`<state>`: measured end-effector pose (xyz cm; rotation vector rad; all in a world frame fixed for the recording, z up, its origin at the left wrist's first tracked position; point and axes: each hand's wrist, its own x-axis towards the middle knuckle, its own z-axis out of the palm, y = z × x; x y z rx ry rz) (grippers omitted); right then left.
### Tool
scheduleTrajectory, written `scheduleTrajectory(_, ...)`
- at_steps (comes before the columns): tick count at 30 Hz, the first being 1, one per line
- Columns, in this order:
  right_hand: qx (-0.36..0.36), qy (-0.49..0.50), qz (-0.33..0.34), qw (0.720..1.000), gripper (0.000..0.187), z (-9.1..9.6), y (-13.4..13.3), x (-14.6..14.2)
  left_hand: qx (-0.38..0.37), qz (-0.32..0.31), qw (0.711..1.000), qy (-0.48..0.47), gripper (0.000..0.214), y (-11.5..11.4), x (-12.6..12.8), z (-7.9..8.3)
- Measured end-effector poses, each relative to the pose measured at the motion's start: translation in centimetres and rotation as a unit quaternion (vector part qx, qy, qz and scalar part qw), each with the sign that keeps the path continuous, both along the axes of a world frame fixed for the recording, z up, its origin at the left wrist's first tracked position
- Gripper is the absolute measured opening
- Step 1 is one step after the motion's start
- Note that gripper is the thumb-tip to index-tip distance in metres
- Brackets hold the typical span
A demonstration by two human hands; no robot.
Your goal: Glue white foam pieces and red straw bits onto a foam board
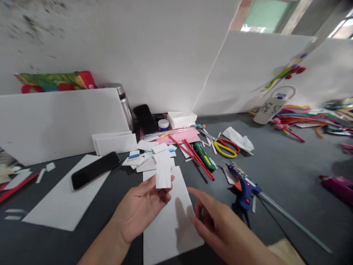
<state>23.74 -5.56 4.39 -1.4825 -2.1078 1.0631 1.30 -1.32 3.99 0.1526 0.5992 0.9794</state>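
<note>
Between the thumb and fingers of my left hand is a small white foam board piece, held upright. My right hand is a little to the right, fingers apart and slightly curled, with nothing in it. Under both hands lies a long white board on the dark table. Behind the held piece, several small white cut pieces lie in a loose pile, some with blue marks. A blue glue gun with a long clear glue stick rests to the right of my right hand.
A green utility knife, red sticks and yellow-and-orange scissors lie beyond my hands. A black phone rests on another white board at left. A steel flask and a white bottle stand farther back.
</note>
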Motion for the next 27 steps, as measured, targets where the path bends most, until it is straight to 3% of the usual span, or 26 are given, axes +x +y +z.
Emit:
scheduleTrajectory(5,0.02,-0.014,0.006,1.0,0.059,-0.4,-0.5,-0.2,0.018,0.006,1.0,0.017,0.02,-0.1,0.0,-0.8)
scheduleTrajectory(11,0.005,0.153,-0.096,0.984,0.041,1.2,1.7,-0.6,0.04,-0.027,0.999,-0.006,0.022,-0.7,0.4,-1.3)
scheduleTrajectory(14,-0.019,0.226,-0.107,0.968,0.041,1.7,3.1,-0.9,0.043,-0.045,0.998,-0.02,0.023,-1.0,0.7,-1.4)
scheduleTrajectory(16,-0.009,0.237,-0.073,0.969,0.054,1.7,3.8,-0.9,0.039,-0.049,0.998,-0.025,0.023,-1.2,0.9,-1.5)
scheduleTrajectory(19,0.054,0.203,0.009,0.978,0.095,1.1,4.2,-1.0,0.037,-0.049,0.997,-0.036,0.024,-1.3,1.2,-1.8)
scheduleTrajectory(21,0.093,0.18,0.038,0.978,0.111,0.3,4.1,-1.0,0.034,-0.046,0.997,-0.044,0.024,-1.3,1.4,-1.9)
scheduleTrajectory(27,0.164,0.164,0.022,0.972,0.101,-1.7,3.7,-1.1,0.035,-0.069,0.996,-0.038,0.021,-1.3,1.8,-1.7)
